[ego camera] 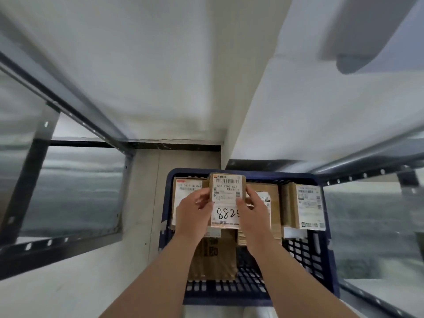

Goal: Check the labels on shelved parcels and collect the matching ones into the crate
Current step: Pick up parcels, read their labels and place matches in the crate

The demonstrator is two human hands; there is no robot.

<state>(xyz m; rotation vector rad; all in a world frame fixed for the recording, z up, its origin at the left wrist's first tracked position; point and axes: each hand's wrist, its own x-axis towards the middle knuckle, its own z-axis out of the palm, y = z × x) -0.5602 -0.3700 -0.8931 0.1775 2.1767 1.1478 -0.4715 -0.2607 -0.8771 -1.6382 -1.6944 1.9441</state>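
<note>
The small parcel (226, 200) is held up just above the far end of the blue crate (224, 299), standing on its short edge with its white label (226, 193) facing the person. The label has "8829" written on it in big black pen.

Both hands hold it by its long side edges. The left hand (192, 210) grips the left edge, thumb on the front and the other fingers curled behind. The right hand (254, 210) grips the right edge, and its thumb presses on the label. The top and bottom edges of the parcel are free.

Under it, the crate sits on the floor (142, 203). More parcels stand along its far wall: one on the left (185, 189), one behind the right hand (270, 191) and one at the right end (307, 205). A flat brown box (213, 258) lies in the middle. The near right part of the crate shows bare mesh, so there is room there.

A metal shelf rack (57, 244) stands on the left, a little away from the crate. Another rack (367, 173) is close on the right. A white wall (137, 76) rises behind, and its corner sticks out toward the crate's far edge.
</note>
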